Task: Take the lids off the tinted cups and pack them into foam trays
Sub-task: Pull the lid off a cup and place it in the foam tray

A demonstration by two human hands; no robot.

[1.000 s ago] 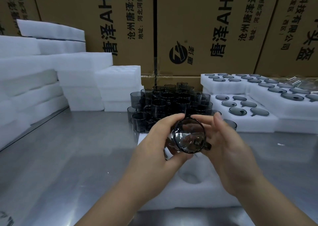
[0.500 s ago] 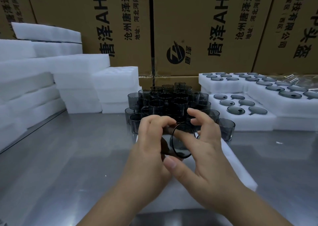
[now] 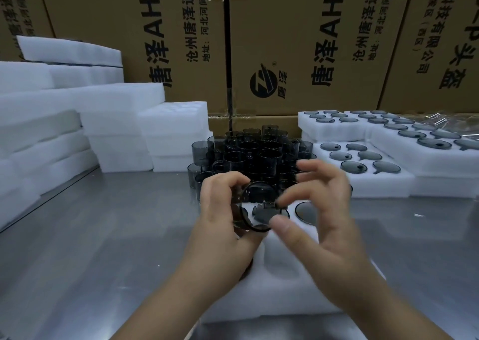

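Above the foam tray, my left hand point(image 3: 220, 233) grips a tinted cup point(image 3: 238, 216) lying on its side, mouth facing me. My right hand point(image 3: 329, 236) pinches the round tinted lid point(image 3: 259, 197) between thumb and index finger, near its small tab, at the cup's mouth. Whether the lid is free of the cup I cannot tell. Under both hands lies a white foam tray point(image 3: 285, 295) with round pockets, one of which holds a lid point(image 3: 307, 211). Behind it stands a cluster of several tinted cups point(image 3: 254, 155).
On the right lie foam trays point(image 3: 363, 181) filled with lids. Stacks of white foam trays point(image 3: 116, 124) stand at the left and back left on the steel table point(image 3: 103, 236). Cardboard boxes point(image 3: 298, 41) wall off the back.
The cup and lid have turned to face me more squarely. My right hand has shifted from the rim's far side to pinching the lid's near edge by the tab.
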